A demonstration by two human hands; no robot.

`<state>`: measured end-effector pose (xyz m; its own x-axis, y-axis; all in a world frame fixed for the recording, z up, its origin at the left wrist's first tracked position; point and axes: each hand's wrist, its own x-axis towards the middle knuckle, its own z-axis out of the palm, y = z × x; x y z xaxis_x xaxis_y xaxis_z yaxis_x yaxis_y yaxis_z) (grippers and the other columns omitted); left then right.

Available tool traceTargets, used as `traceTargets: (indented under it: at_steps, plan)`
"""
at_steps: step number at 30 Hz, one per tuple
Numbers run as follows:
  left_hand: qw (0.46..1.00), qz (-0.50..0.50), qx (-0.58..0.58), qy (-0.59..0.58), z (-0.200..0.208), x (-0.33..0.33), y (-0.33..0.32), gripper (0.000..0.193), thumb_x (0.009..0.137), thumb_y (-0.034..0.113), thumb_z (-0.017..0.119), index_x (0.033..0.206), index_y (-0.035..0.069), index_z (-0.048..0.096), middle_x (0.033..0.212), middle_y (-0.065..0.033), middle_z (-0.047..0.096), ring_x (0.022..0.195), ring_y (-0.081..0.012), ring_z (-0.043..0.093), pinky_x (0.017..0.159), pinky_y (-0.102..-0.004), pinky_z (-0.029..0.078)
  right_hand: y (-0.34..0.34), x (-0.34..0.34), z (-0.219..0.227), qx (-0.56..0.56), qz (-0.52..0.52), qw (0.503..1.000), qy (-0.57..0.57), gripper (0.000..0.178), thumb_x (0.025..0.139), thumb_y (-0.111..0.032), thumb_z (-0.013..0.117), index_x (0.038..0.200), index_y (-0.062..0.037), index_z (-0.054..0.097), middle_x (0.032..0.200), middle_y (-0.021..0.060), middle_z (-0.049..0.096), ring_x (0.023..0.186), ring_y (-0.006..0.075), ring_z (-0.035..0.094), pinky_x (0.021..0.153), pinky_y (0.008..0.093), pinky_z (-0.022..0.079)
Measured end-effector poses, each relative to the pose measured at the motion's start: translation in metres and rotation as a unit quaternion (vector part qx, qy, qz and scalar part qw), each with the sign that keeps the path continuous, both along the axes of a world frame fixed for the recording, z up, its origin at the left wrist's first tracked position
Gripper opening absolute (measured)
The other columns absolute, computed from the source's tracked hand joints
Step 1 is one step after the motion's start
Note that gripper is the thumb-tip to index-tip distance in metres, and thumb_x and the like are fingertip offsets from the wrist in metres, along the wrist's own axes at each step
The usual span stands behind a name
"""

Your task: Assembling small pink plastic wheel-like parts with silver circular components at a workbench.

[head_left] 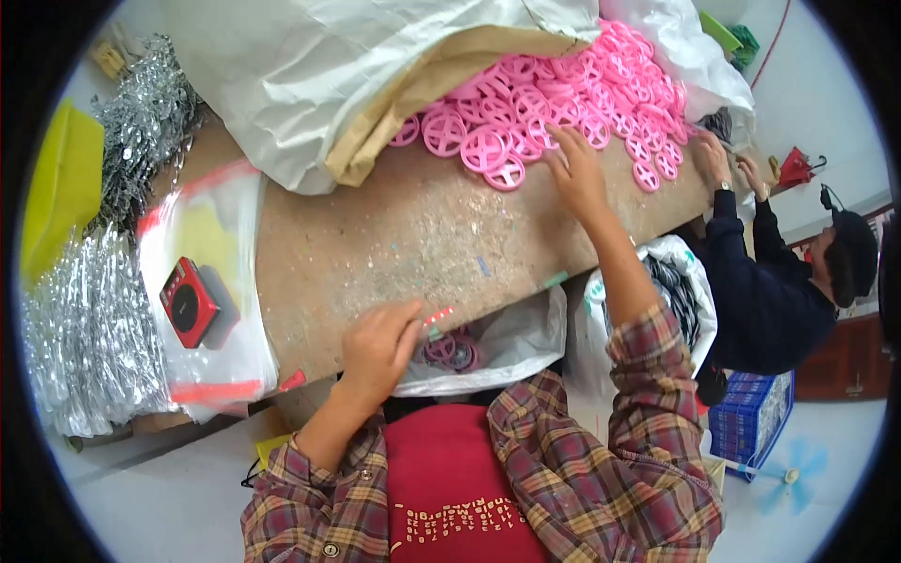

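Observation:
A large heap of pink plastic rings with crossed spokes (483, 147) spills from a white sack (282, 75) across the far part of the worktable (375, 244). My right hand (577, 174) reaches to the near edge of the heap, fingers apart and nothing visibly held; whether its fingertips touch a ring I cannot tell. By the table's near edge is my left hand (375, 349), its fingers stretched toward the right and no object showing in them. Below that edge, an open white bag (526, 342) holds a few pink rings (441, 351) with something dark and silvery.
Silver tinsel bundles (94, 328) and a yellow bin (66, 188) stand at left, near a red radio-like device (190, 302) on plastic sheets. To the right are a sack of dark strands (671, 300), a co-worker in dark clothes (765, 291) with hands at the table, and a blue crate (751, 422).

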<state>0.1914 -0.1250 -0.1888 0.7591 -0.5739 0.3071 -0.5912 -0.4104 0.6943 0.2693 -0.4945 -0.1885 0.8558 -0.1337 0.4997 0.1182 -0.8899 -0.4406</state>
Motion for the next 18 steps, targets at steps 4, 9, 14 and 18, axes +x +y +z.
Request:
traceTargets:
  at_steps: [4,9,14,18]
  plan:
    - [0.996,0.061,0.010,-0.057,-0.016,0.018,0.011,0.022,0.080,0.007,0.064,0.101,0.003,0.064,0.084,-0.0138,0.063,0.076,-0.0316,0.059,0.067,-0.0397,0.047,-0.025,0.104,-0.002,-0.158,-0.100,0.981,-0.056,0.042,0.088,-0.021,0.056,0.129,-0.0097,0.052,0.130,0.0219,0.049,0.118,0.0384,0.048,0.098,0.0434,0.040]
    - [0.999,0.031,0.027,-0.009,-0.017,0.020,0.011,0.026,0.077,0.008,0.067,0.102,0.003,0.063,0.081,-0.0122,0.061,0.075,-0.0302,0.058,0.067,-0.0401,0.045,-0.127,0.227,-0.056,-0.207,-0.180,0.958,-0.082,0.044,0.089,-0.024,0.054,0.129,-0.0069,0.050,0.132,0.0208,0.048,0.120,0.0417,0.044,0.100,0.0481,0.037]
    - [0.999,0.006,0.002,0.035,-0.015,0.027,0.017,0.025,0.078,0.010,0.069,0.101,0.004,0.064,0.079,-0.0119,0.061,0.071,-0.0301,0.057,0.065,-0.0395,0.045,-0.154,0.280,-0.090,-0.307,-0.091,0.939,-0.123,0.051,0.093,-0.025,0.049,0.139,-0.0080,0.036,0.141,0.0150,0.040,0.128,0.0314,0.039,0.106,0.0455,0.031]
    - [0.998,0.018,-0.010,0.064,-0.018,0.025,0.017,0.029,0.075,0.012,0.071,0.103,0.004,0.064,0.079,-0.0116,0.061,0.071,-0.0298,0.056,0.064,-0.0391,0.044,-0.107,0.275,-0.103,-0.201,-0.031,0.972,-0.114,0.056,0.088,-0.028,0.056,0.137,-0.0078,0.039,0.137,0.0142,0.044,0.126,0.0305,0.042,0.104,0.0443,0.033]
